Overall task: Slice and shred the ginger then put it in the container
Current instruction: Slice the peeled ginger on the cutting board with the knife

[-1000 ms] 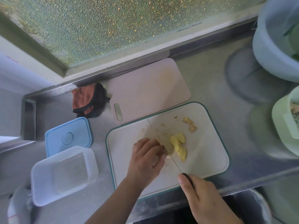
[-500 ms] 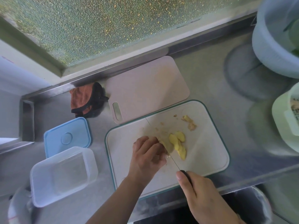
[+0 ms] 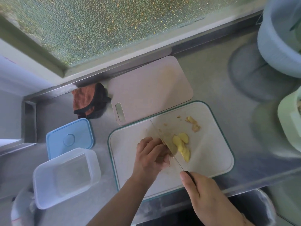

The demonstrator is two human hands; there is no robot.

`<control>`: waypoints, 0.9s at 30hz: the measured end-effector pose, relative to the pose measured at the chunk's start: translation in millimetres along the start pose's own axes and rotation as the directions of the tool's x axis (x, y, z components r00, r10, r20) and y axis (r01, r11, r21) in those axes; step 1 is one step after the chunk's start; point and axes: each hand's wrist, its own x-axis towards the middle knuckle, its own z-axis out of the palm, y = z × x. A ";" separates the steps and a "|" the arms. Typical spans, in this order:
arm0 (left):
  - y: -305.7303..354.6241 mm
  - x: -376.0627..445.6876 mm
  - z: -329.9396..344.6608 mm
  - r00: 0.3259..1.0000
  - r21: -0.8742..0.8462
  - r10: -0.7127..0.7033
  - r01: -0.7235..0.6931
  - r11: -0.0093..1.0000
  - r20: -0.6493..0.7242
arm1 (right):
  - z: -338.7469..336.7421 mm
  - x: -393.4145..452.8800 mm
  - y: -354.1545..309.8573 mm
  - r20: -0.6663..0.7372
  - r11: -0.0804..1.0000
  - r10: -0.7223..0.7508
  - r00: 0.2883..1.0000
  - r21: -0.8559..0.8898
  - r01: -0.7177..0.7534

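Observation:
On the white cutting board [image 3: 210,154] with a green rim lie several yellow ginger slices [image 3: 181,145]. My left hand [image 3: 151,156] curls over the uncut ginger piece, which is mostly hidden under the fingers. My right hand [image 3: 205,194] grips the dark handle of a knife [image 3: 166,141] whose blade rests against the left fingers, between them and the slices. Ginger scraps [image 3: 193,123] lie at the far side of the board. The clear plastic container [image 3: 65,176] stands empty to the left.
A blue lid [image 3: 70,138] lies behind the container. A pink cutting board [image 3: 149,88] and an orange-black cloth [image 3: 89,101] sit near the window. Pale blue bowl [image 3: 276,38] and green bowl [image 3: 290,124] stand right. A lined bin [image 3: 263,207] is below the counter edge.
The knife blade has shifted slightly leftward toward my left fingers on the ginger. Both hands otherwise stay in place.

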 end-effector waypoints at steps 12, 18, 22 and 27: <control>0.0 2.6 0.8 1.000 -0.018 0.016 -0.016 1.000 -0.011 | 6.1 -6.4 11.3 -0.098 0.999 0.029 0.995 -0.018 -0.031; 2.6 6.8 0.2 0.996 -0.016 0.074 -0.075 0.997 -0.047 | 8.3 24.1 -0.6 0.060 0.998 -0.056 0.997 0.004 0.056; 0.3 3.8 1.7 0.999 -0.008 0.036 -0.036 0.999 -0.020 | 8.4 -4.2 14.4 -0.048 0.997 0.078 0.996 -0.010 -0.078; 1.4 6.2 1.3 0.998 -0.014 0.040 -0.040 0.999 -0.040 | 15.5 33.5 5.6 0.036 0.994 -0.111 0.993 0.017 0.111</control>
